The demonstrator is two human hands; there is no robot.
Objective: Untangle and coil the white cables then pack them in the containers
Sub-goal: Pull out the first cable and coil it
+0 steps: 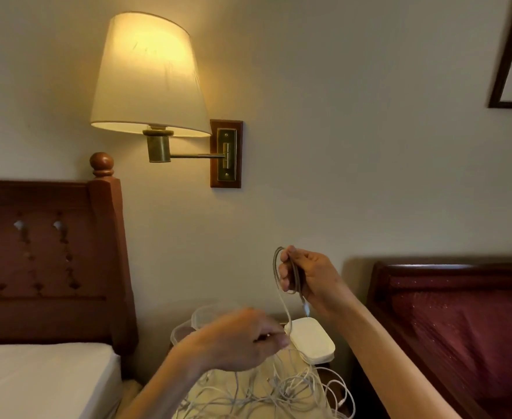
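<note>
Tangled white cables point(281, 391) sprawl in loose loops across the small tabletop point(215, 385) at the bottom of the view, directly beneath both forearms. Blurred, the left hand point(242, 337) hovers just above that heap with its fingers curled, pinching one strand that rises from its fingertips. That strand climbs to the coiled cable point(278, 273), a small hoop gripped by the right hand point(306, 276), fingers and thumb closed around it, raised above and beyond the left hand. Below the right wrist a white lid point(312, 340) lies on the table, with clear plastic containers point(188, 328) behind the left hand. Farther left stand a wooden headboard point(46, 261) and white mattress point(37, 376); above hangs a lit wall lamp point(149, 77); right of the right arm is a dark red upholstered chair point(460, 322).
</note>
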